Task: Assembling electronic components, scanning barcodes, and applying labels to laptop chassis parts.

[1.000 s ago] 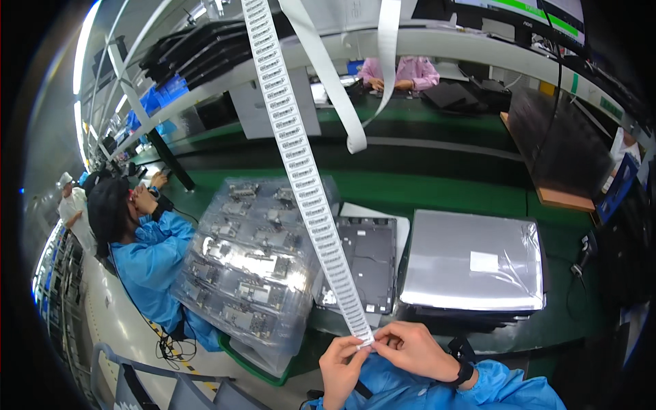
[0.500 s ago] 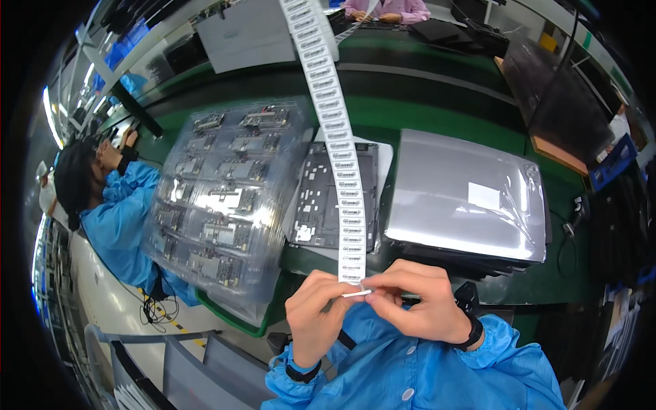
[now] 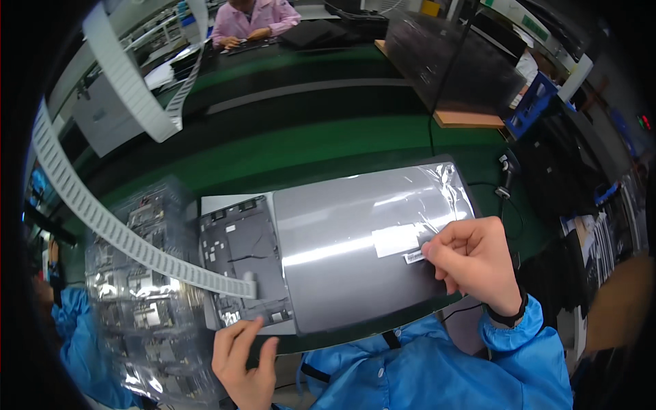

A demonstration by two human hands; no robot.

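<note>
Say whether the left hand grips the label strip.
No: the left hand is open, its fingertips apart from the label strip.

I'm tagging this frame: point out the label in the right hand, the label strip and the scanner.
Label (image 3: 414, 257), head view: on its printed face.
Label strip (image 3: 145, 254), head view: on its middle stretch.
Scanner (image 3: 507, 175), head view: on its dark body.

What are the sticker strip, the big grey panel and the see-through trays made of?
The sticker strip looks like thin, matte paper, maybe plastic: it's white and curves. The grey panel could be metal or plastic; wrinkles and bright streaks suggest glossy clear film on top. The trays seem clear, shiny plastic: they're see-through and glint.
</note>
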